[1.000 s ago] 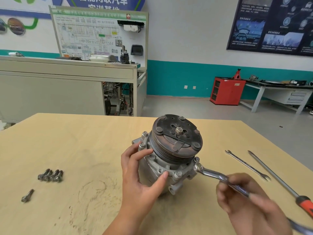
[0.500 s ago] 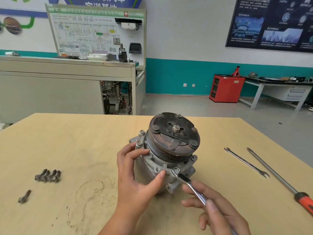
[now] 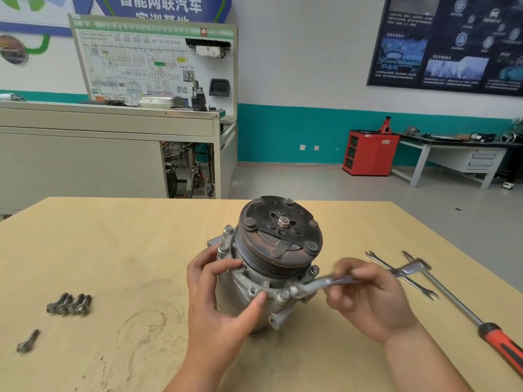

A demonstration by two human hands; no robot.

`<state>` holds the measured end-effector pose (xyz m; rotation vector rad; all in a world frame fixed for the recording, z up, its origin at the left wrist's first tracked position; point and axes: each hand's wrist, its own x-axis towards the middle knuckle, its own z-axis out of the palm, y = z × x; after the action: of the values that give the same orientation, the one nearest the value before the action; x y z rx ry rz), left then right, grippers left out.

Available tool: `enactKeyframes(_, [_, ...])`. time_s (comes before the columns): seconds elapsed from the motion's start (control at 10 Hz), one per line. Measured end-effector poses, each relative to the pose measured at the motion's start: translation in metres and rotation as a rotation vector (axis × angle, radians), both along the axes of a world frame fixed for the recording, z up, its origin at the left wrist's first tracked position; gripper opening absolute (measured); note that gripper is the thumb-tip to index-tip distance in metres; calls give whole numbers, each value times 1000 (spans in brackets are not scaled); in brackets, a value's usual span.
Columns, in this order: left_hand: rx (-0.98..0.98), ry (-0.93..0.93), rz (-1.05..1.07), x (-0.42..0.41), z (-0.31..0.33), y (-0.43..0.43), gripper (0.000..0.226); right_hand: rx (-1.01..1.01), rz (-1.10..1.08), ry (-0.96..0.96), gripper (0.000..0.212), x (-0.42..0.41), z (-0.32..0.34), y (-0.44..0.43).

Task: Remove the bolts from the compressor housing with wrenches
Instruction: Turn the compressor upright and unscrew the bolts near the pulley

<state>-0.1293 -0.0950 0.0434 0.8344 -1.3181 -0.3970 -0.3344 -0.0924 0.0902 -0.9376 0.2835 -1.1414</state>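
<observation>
The compressor [image 3: 271,267] stands on the wooden table [image 3: 127,250], its dark rusty pulley face tilted up toward me. Bolt heads ring its grey aluminium flange. My left hand [image 3: 220,301] grips the housing from the left, thumb on the front flange beside a bolt [image 3: 282,295]. My right hand [image 3: 368,301] holds a silver wrench [image 3: 334,282] by its middle. The wrench is blurred; its near end sits at that front bolt and its far end points right.
Several removed bolts [image 3: 69,304] lie in a row at the left, with one more bolt [image 3: 28,340] nearer me. A second wrench [image 3: 402,275] and a long tool with a red handle [image 3: 464,315] lie on the right of the table.
The wrench has swung from pointing toward me to pointing right, its end staying at the front flange bolt. My right hand rose and turned with it. My left hand kept its hold on the housing.
</observation>
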Motion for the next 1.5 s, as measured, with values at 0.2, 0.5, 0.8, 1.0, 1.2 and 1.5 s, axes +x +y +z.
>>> enactKeyframes(0.2, [12,11,-6,-1,0,1,44,98,-74,-334,41,1,-25,44])
enactKeyframes(0.5, [-19,4,-2,-1,0,0,44,25,-435,246,53,49,-30,81])
enactKeyframes(0.8, [1,20,-12,-3,1,2,41,-125,-702,398,25,43,-15,74])
enactKeyframes(1.0, [21,25,-27,-2,2,2,39,132,-240,157,34,13,0,5])
enactKeyframes(1.2, [34,24,-20,-1,4,3,39,30,-51,45,15,15,2,-5])
enactKeyframes(1.5, [40,26,-14,-2,4,3,39,284,-259,-53,60,1,-24,69])
